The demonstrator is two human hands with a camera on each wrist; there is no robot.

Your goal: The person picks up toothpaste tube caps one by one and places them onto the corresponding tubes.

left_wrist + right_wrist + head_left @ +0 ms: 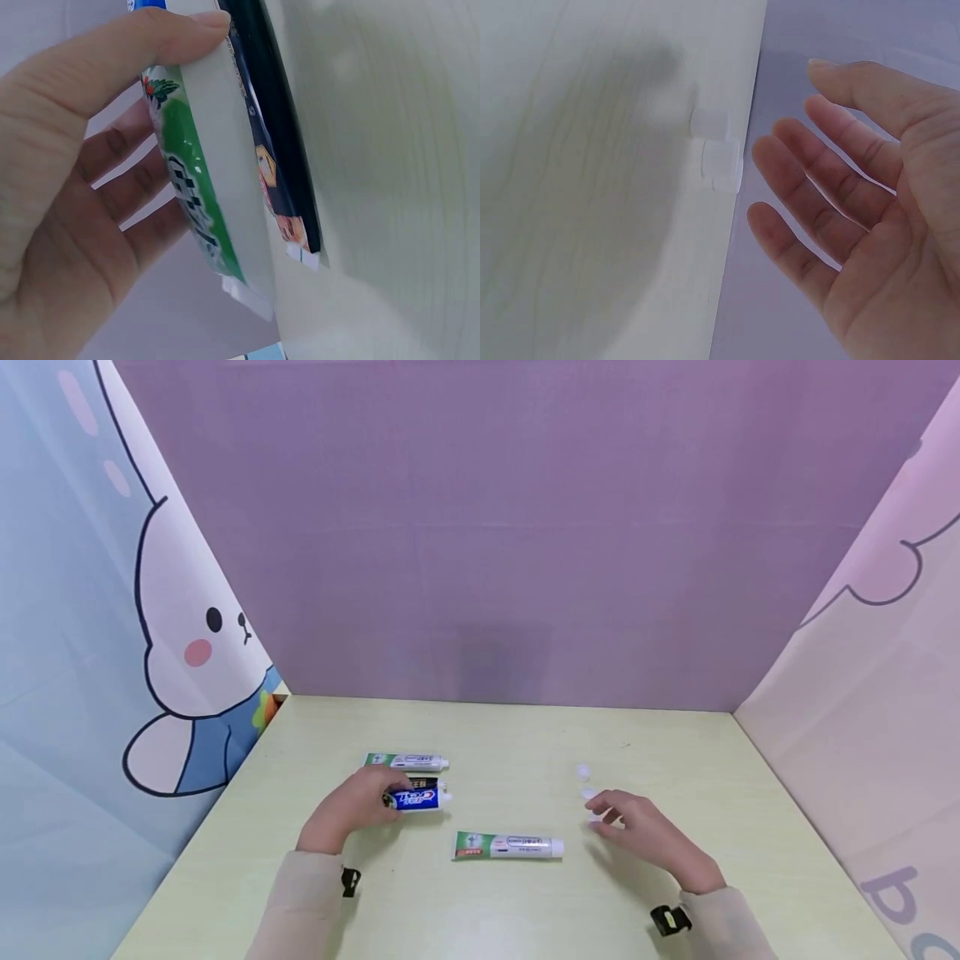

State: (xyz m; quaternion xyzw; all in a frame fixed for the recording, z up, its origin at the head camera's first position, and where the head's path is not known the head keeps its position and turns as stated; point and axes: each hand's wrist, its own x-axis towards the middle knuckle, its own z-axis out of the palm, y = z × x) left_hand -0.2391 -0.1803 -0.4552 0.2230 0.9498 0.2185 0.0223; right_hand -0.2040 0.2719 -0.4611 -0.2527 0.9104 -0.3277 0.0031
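My left hand (356, 806) grips a blue toothpaste tube (418, 799) with green on its printed side. In the left wrist view this toothpaste tube (191, 172) is turned on edge, with the thumb on its pale crimped side and fingers behind. Right beside it lies a black toothpaste tube (274, 135). A green-and-white toothpaste tube (420, 763) lies just behind them. Another green-and-white tube (510, 846) lies nearer, between the hands. My right hand (641, 831) hovers by small white caps (583, 772), its fingers loosely bent and holding nothing. In the right wrist view the caps (721, 165) stand beyond the fingertips.
The pale wooden table (517, 910) ends at a purple cloth wall (495, 543) at the back. Printed cloth panels flank it, a rabbit panel (187, 677) on the left and a pink-and-cream one (862, 735) on the right. Black bands circle both wrists.
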